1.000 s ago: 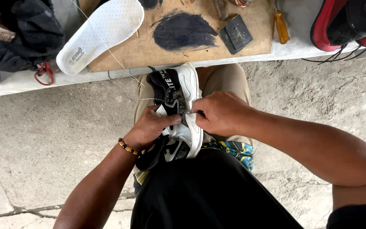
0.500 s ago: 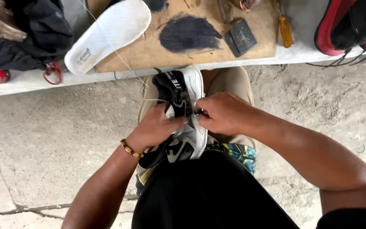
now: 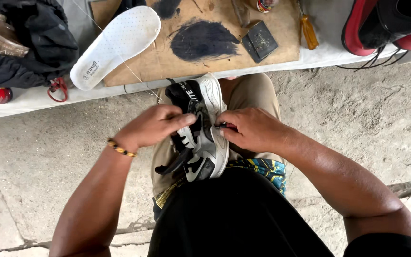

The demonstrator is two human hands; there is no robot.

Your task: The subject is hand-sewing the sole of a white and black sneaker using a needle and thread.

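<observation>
Both hands gripped the black-and-white shoe (image 3: 200,128) on the lap: left hand (image 3: 151,126) closed over its upper, right hand (image 3: 250,128) pinching its sole edge. White insole (image 3: 115,45) overhung the worktop (image 3: 34,97) edge.

We are looking down on a rough grey concrete floor (image 3: 353,119), cracked and stained, lying in even daylight. A low white bench (image 3: 34,97) is running across the top, carrying a brown wooden board (image 3: 224,52) smeared with black patches. A dark cloth bundle (image 3: 29,43) is sitting at its left end.
</observation>
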